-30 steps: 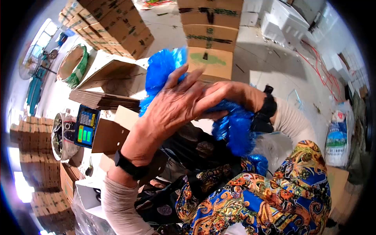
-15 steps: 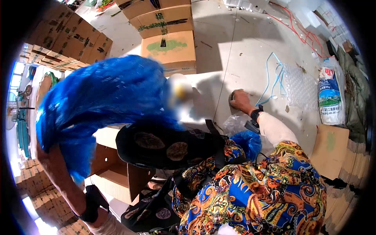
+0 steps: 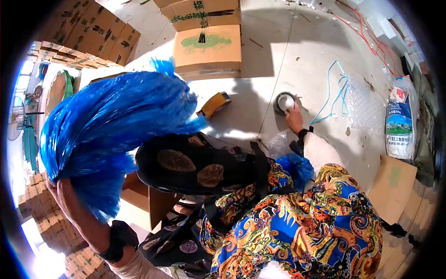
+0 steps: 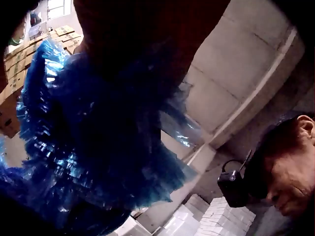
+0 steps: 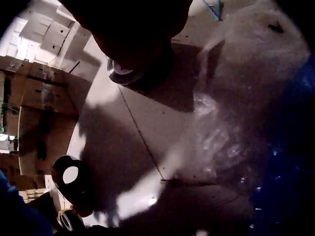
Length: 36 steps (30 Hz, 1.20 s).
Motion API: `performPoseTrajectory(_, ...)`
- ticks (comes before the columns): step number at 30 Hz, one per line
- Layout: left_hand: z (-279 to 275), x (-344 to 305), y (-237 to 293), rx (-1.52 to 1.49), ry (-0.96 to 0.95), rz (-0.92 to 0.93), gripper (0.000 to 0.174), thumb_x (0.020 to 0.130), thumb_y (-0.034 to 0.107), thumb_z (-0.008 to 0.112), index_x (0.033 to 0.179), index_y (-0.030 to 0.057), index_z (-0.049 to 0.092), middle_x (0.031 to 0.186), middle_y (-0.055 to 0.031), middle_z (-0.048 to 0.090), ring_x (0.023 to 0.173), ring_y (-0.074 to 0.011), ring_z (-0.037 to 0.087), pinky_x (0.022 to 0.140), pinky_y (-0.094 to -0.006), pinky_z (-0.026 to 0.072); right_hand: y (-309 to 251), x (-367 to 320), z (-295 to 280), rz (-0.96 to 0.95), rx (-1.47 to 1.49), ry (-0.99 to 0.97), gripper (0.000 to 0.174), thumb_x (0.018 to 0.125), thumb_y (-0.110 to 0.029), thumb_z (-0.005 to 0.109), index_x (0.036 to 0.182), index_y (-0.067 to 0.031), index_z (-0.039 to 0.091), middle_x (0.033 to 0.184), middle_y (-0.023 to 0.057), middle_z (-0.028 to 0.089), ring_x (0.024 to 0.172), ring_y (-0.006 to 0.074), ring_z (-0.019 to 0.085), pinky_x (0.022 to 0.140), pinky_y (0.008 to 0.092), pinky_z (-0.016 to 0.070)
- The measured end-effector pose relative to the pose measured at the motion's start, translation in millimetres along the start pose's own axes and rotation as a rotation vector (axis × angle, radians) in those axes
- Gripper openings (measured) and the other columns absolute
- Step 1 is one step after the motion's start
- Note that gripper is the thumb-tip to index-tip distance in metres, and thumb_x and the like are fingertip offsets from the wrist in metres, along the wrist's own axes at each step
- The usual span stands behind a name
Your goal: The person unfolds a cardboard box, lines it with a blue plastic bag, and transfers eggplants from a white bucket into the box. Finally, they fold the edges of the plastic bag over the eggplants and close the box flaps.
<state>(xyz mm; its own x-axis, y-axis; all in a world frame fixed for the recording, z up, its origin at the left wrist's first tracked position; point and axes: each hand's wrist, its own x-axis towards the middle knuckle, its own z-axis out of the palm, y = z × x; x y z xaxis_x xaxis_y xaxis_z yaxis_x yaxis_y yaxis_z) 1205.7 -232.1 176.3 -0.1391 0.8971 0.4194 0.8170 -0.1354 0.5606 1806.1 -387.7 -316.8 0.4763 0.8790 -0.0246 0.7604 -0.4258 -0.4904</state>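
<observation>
Blue plastic bag (image 3: pixel 116 121) drapes over our clutching left hand (image 3: pixel 58 186); right hand (image 3: pixel 294 116) touches tape roll (image 3: pixel 278 106), grip unclear.

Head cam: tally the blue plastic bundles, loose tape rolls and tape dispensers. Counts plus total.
Blue plastic bundles: 2 (big blue plastic bundle held up, small blue plastic bundle by the lap)
Loose tape rolls: 1 (tape roll on the floor, right hand touching it)
Tape dispensers: 1 (tape dispenser on the floor)
Total: 4
</observation>
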Motion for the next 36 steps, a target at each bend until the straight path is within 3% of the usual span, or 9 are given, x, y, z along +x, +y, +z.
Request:
performPoseTrajectory(3, 7.9, -0.1, 10.9, -0.033, 0.017, -0.016, 0.055, 0.08, 0.027, 0.06, 0.129, 0.0006, 0.053, 0.107, -0.0121, 0.062, 0.096, -0.0228, 0.058, 0.088, -0.0331, 0.0448, -21.6, 30.7, 7.0, -0.522, -0.087, 0.25, 0.021, 0.08, -0.017, 0.063, 0.094, -0.0007, 0.061, 0.115, 0.0211, 0.053, 0.102, 0.0378, 0.055, 0.086, 0.0458, 0.0466)
performPoseTrajectory(5, 11.9, -0.1, 22.7, -0.055, 0.027, -0.021, 0.055, 0.08, 0.026, 0.059, 0.129, 0.0003, 0.052, 0.107, -0.0119, 0.062, 0.096, -0.0225, 0.058, 0.088, -0.0326, 0.0448, -34.3, 32.5, 2.9, -0.227, 0.292, 0.043, 0.028, 0.08, -0.018, 0.063, 0.099, 0.0008, 0.057, 0.109, 0.0209, 0.055, 0.099, 0.0406, 0.055, 0.084, 0.046, 0.047)
performPoseTrajectory(11, 77.8, -11.4, 112.7, -0.336, -0.13, -0.028, 0.056, 0.079, 0.024, 0.059, 0.129, -0.0005, 0.052, 0.106, -0.0112, 0.062, 0.096, -0.0217, 0.058, 0.087, -0.0312, 0.0447, 28.2, -62.7, -24.5, 0.145, -0.37, -0.671, 0.056, 0.077, -0.047, 0.07, 0.111, -0.005, 0.056, 0.115, 0.0246, 0.054, 0.102, 0.0462, 0.055, 0.082, 0.0591, 0.0446)
performPoseTrajectory(17, 148.0, -62.4, 209.9, -0.667, -0.559, 0.208, 0.049, 0.083, 0.013, 0.057, 0.13, -0.0001, 0.05, 0.113, -0.0096, 0.059, 0.099, -0.0164, 0.056, 0.09, -0.0287, 0.0436, 128.5, -184.7, 25.9, -0.222, 0.208, -1.138, 0.046, 0.07, -0.051, 0.074, 0.082, -0.0063, 0.069, 0.083, 0.0193, 0.065, 0.083, 0.0353, 0.064, 0.075, 0.0471, 0.0479)
performPoseTrajectory(19, 159.4, -65.8, 231.8, -0.733, -0.711, 0.331, 0.042, 0.084, 0.011, 0.057, 0.124, -0.0009, 0.055, 0.108, -0.0072, 0.063, 0.095, -0.0132, 0.058, 0.086, -0.0253, 0.0447, 53.6, -167.5, -26.7, -0.231, -0.193, -1.214, 0.042, 0.071, -0.048, 0.073, 0.079, -0.006, 0.069, 0.083, 0.0187, 0.065, 0.082, 0.0375, 0.062, 0.073, 0.0479, 0.0478)
performPoseTrajectory(24, 172.1, -69.4, 222.1, -0.771, -0.753, 0.116, 0.033, 0.08, 0.005, 0.057, 0.113, -0.0018, 0.062, 0.092, -0.0092, 0.068, 0.086, -0.013, 0.062, 0.081, -0.0253, 0.0475, -73.9, -83.4, -86.1, -0.8, 0.186, -0.146, 0.03, 0.079, -0.014, 0.065, 0.107, -0.0038, 0.062, 0.09, 0.0172, 0.064, 0.078, 0.0338, 0.061, 0.065, 0.047, 0.0472)
performPoseTrajectory(26, 175.0, -73.9, 211.7, -0.792, -0.836, -0.01, 0.037, 0.08, 0.006, 0.059, 0.117, -0.0006, 0.061, 0.096, -0.0096, 0.068, 0.088, -0.0136, 0.062, 0.082, -0.0256, 0.0478, -168.0, -47.7, -109.2, -0.722, 0.41, -0.674, 0.033, 0.085, -0.015, 0.062, 0.116, -0.0061, 0.058, 0.085, 0.0143, 0.061, 0.073, 0.0269, 0.058, 0.064, 0.0425, 0.0452)
performPoseTrajectory(28, 171.3, -81.5, 216.6, -0.887, -0.882, -0.119, 0.04, 0.079, 0.006, 0.059, 0.119, 0.0002, 0.06, 0.098, -0.0102, 0.068, 0.09, -0.0152, 0.062, 0.084, -0.0275, 0.0481, -236.8, -38.6, -131.7, -0.828, 0.474, -0.616, 0.037, 0.086, -0.019, 0.061, 0.121, -0.0067, 0.054, 0.095, 0.0149, 0.056, 0.083, 0.0278, 0.054, 0.071, 0.0429, 0.0425)
performPoseTrajectory(36, 187.4, -104.1, 163.7, 0.262, -0.876, 0.752, 0.032, 0.076, 0.005, 0.061, 0.108, 0.0077, 0.056, 0.087, -0.0166, 0.064, 0.082, -0.0337, 0.067, 0.069, -0.044, 0.053, -232.7, 7.9, -166.8, -0.611, -0.161, 0.112, 0.057, 0.091, -0.034, 0.053, 0.139, -0.0091, 0.035, 0.136, 0.0171, 0.034, 0.123, 0.0314, 0.036, 0.101, 0.0447, 0.0319)
